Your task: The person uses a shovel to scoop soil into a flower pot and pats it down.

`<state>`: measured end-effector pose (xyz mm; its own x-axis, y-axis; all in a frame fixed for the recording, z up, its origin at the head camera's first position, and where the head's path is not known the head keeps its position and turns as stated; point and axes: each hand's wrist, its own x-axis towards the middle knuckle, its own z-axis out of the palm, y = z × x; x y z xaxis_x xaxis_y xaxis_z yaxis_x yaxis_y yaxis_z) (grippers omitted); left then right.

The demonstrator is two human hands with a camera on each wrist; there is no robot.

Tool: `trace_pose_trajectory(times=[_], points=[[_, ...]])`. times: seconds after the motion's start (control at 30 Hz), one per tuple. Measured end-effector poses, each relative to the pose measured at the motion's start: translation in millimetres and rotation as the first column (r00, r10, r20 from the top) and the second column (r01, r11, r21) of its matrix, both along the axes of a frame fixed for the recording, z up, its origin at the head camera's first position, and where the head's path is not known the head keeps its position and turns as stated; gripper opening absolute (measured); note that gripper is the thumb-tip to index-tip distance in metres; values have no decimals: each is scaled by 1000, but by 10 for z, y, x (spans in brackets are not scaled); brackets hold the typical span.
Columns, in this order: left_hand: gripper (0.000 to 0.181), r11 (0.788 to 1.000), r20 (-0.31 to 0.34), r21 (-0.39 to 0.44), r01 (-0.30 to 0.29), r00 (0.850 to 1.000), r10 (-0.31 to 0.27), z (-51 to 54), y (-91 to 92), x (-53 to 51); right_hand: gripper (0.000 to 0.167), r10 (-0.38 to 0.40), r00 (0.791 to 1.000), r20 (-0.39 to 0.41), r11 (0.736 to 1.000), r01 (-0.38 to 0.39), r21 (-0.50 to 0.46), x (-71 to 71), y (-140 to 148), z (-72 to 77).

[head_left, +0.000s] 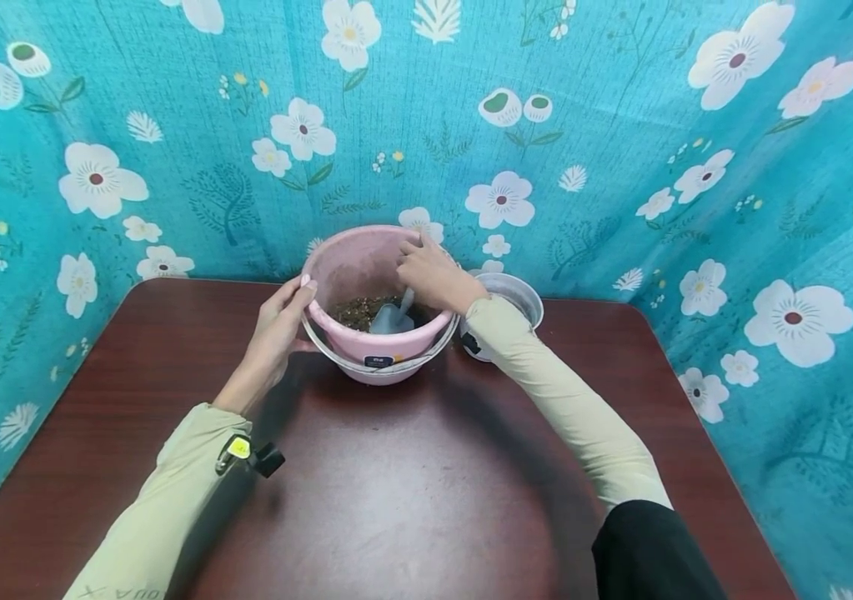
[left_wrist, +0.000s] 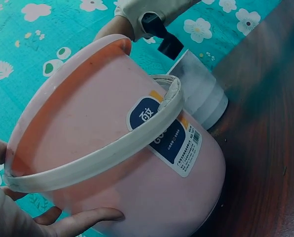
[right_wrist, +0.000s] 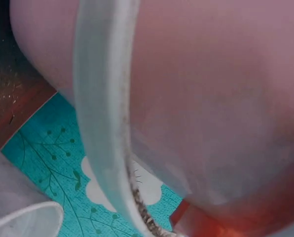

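A pink bucket [head_left: 347,340] [left_wrist: 186,207] [right_wrist: 211,98] holds dark, crumbly soil [head_left: 357,313]. Its pale carrying handle [left_wrist: 102,155] [right_wrist: 100,98] hangs across the outside. My left hand [head_left: 272,325] [left_wrist: 48,222] grips the bucket's left rim and side; the left wrist view shows the thumb along the outer wall. Over the right rim reaches my right hand [head_left: 435,275], fingers curled round the handle of a grey scoop [head_left: 391,320], whose blade rests in the soil. The right wrist view shows only the bucket's outside, not the hand.
A whitish container [head_left: 514,288] [left_wrist: 201,96] [right_wrist: 18,197] stands just right of the bucket, partly behind my right forearm. Both stand at the back of a dark red-brown table [head_left: 396,500], against a turquoise flowered curtain [head_left: 396,150]. Small crumbs lie near the bucket.
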<state>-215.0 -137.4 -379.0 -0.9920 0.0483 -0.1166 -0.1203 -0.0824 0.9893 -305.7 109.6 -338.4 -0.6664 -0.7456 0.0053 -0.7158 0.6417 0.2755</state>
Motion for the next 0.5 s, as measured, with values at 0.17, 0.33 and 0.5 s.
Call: trace_pose_trajectory(times=[0.17,0.33,0.5], points=[[64,999,27,10,30,999,-31,-1,-11,11,12,-18,987,157,1000,21,-16,8,21,-7],[68,992,76,41,121,989,-124,20,-56,-13,21,-31,972,233,999,40,-36,6,14,35],[72,976,122,60,208,969,-214,36,-58,-34,20,-23,967,255,997,40,-64,-7,30,28]])
